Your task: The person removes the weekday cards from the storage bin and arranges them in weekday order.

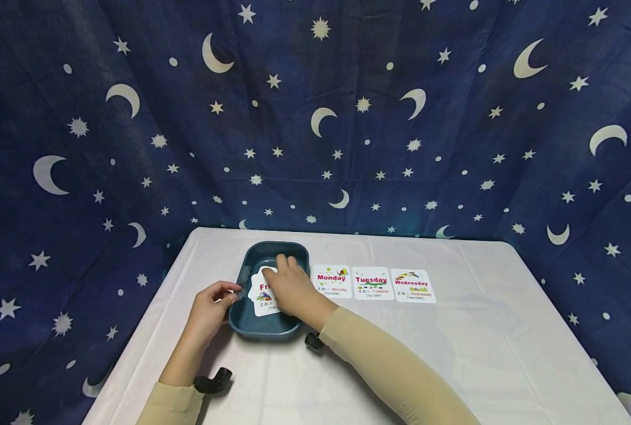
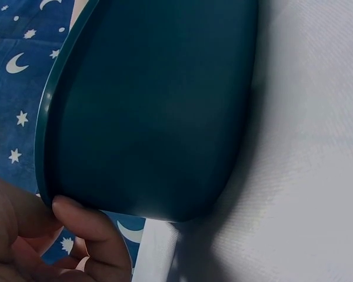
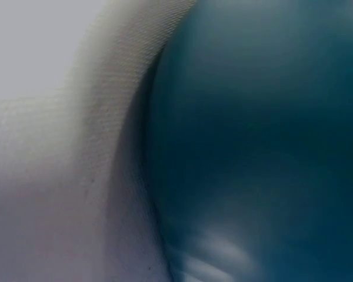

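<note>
A dark teal tray [image 1: 266,332] with rounded corners stands on the table, and my left hand [image 1: 209,310] grips its left rim. In the left wrist view the left thumb and fingers [image 2: 91,229] close on the rim of the tray [image 2: 147,117]. My right hand [image 1: 296,289] reaches into the tray over a small pile of white cards; the top one, a Friday card [image 1: 265,298], is partly covered by it. Whether those fingers pinch a card I cannot tell. The right wrist view shows only the blurred tray side [image 3: 253,147] and white cloth.
Right of the tray lie a Monday card [image 1: 332,282], a Tuesday card [image 1: 372,284] and a Wednesday card [image 1: 412,287], face up in a row. A white cloth [image 1: 506,354] covers the table. Behind hangs a dark blue curtain [image 1: 294,147] with moons and stars.
</note>
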Motion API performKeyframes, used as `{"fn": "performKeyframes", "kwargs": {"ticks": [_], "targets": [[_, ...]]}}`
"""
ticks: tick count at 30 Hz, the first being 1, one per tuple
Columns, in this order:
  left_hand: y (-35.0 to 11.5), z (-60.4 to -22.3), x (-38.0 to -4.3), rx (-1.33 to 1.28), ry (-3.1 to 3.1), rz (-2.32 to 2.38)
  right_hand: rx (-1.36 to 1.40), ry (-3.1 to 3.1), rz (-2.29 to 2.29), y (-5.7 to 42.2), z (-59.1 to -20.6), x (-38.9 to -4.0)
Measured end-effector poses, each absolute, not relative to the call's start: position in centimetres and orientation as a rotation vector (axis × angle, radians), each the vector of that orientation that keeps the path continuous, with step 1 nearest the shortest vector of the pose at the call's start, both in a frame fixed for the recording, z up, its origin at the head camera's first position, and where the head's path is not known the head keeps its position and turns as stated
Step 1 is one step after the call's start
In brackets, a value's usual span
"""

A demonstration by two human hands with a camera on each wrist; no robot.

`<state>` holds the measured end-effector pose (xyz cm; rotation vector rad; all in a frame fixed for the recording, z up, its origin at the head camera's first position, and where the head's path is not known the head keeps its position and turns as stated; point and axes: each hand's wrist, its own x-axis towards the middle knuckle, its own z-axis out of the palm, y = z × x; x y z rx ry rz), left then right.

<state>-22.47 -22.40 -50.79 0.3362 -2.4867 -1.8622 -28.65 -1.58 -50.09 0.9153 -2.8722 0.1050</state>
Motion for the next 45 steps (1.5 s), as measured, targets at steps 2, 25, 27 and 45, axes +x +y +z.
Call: {"fn": "performKeyframes", "kwargs": {"ticks": [2, 25, 27, 45], "targets": [[-22.4, -50.8, -22.5, 0.338, -2.483, -1.866, 0.914, -2.865, 0.124, -1.5, -50.0, -28.6], [-22.3, -50.7, -22.4, 0.351, -2.468, -1.894, 0.844, -2.853, 0.616, -0.1, -48.3, -28.8], [-22.3, -50.7, -22.4, 0.351, -2.469, -1.891, 0.844, -2.843, 0.662, 0.1, -48.2, -28.8], [-22.3, -50.8, -22.6, 0.354, -2.496, -1.838, 0.847, -2.738, 1.132, 1.3, -48.3, -29.3]]}}
